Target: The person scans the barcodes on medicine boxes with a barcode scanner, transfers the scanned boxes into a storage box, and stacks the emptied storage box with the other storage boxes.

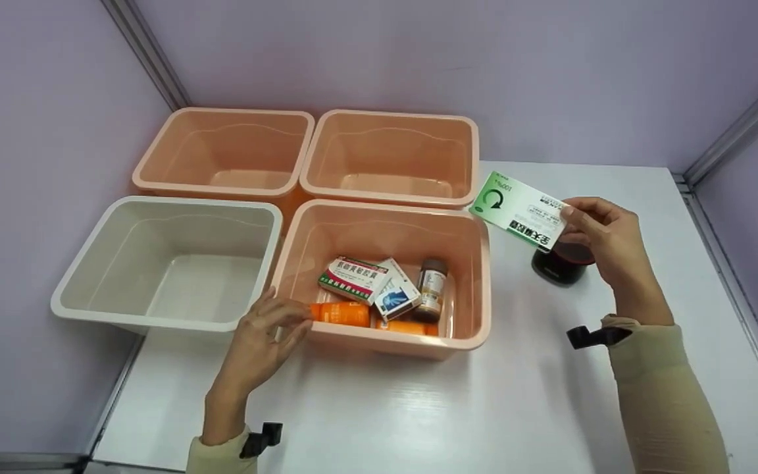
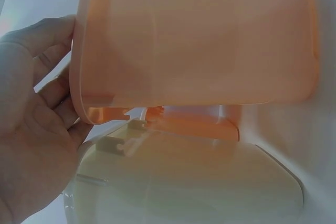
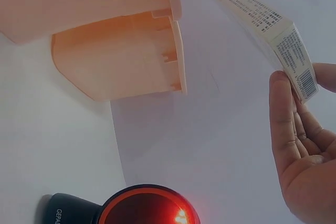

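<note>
My right hand (image 1: 606, 237) pinches a flat green-and-white medicine box (image 1: 520, 210) by one end, thumb on one side and fingers on the other. In the right wrist view, the barcode end of the box (image 3: 298, 66) shows between the fingertips. Below the box sits a dark round-headed scanner (image 1: 558, 266), its red light lit in the right wrist view. My left hand (image 1: 260, 339) grips the rim of the front salmon-coloured bin (image 1: 461, 343) at its near left corner. That bin holds two medicine boxes (image 1: 354, 279), a brown bottle (image 1: 431, 289) and orange containers (image 1: 343, 314).
A grey-white bin (image 1: 201, 324) stands left of the front salmon bin. Behind them are two more salmon bins, a left one (image 1: 221, 187) and a right one (image 1: 389, 196). All rest on a white table (image 1: 524, 395), enclosed by pale purple panels (image 1: 484, 59).
</note>
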Demonstrator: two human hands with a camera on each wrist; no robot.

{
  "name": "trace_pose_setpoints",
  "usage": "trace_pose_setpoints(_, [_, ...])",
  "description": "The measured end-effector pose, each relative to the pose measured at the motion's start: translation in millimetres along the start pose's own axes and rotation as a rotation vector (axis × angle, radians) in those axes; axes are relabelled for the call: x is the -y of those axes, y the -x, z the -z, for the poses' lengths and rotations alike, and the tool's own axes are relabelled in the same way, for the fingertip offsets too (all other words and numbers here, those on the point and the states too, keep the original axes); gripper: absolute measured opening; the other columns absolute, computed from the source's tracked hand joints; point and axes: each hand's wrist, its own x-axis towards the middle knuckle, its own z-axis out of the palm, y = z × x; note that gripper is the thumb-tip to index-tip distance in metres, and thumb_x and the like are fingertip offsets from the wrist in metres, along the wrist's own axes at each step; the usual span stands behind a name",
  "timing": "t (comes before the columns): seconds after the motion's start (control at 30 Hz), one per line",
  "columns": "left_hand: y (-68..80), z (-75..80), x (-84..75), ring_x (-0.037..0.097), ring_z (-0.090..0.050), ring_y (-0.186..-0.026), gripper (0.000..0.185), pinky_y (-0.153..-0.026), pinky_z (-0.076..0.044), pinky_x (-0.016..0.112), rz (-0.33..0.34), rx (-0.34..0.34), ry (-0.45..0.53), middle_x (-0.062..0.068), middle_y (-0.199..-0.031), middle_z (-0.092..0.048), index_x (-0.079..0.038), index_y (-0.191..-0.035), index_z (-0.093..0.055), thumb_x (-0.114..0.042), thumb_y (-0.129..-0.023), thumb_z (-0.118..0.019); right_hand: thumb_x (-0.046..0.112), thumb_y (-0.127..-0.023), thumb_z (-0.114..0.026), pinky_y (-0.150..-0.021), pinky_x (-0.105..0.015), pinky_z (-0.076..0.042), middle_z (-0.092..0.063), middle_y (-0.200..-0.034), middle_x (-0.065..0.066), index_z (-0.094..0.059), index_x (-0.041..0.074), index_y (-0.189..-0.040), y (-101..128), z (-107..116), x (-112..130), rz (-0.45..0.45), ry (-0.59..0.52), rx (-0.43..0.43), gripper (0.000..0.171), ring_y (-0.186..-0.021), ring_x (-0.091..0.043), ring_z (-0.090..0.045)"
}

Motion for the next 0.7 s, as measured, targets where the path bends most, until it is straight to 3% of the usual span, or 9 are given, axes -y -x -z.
trace_pose_setpoints(0.3, [0.8,0.1,0.0,0.006,-0.061,-0.104,0.007,-0.121,-0.023,0.035,0.028,0.002,-0.002,-0.022,-0.096,-0.065,-0.025,-0.09,-0.071,-0.03,-0.085,-0.069,0.02,-0.082,-0.073,-0.062,-0.019,-0.06,-0.064,-0.095,-0.006,-0.062,-0.004,-0.107,-14,-14,9,-0.016,0.035,-0.002,0.036,-0.069,-0.013,-0.064])
trace_pose_setpoints(0.53, [2.7,0.4,-1.6,0.02,-0.053,-0.121,0.01,-0.12,-0.027,0.039,0.04,-0.009,-0.01,-0.019,-0.098,-0.066,-0.023,-0.091,-0.071,-0.03,-0.085,-0.069,0.019,-0.081,-0.074,-0.062,-0.021,-0.061,-0.066,-0.092,-0.008,-0.061,-0.005,-0.106,-32,-27,12,-0.014,0.01,0.018,0.036,-0.065,-0.014,-0.065])
trace_pose_setpoints(0.7, [2.0,0.7,-2.1,0.015,-0.055,-0.117,0.009,-0.12,-0.026,0.036,0.033,-0.014,-0.011,-0.019,-0.098,-0.066,-0.024,-0.091,-0.072,-0.03,-0.085,-0.069,0.02,-0.081,-0.074,-0.061,-0.021,-0.061,-0.066,-0.09,-0.008,-0.062,-0.004,-0.104,-43,-35,12,-0.014,0.013,0.02,0.036,-0.064,-0.015,-0.065])
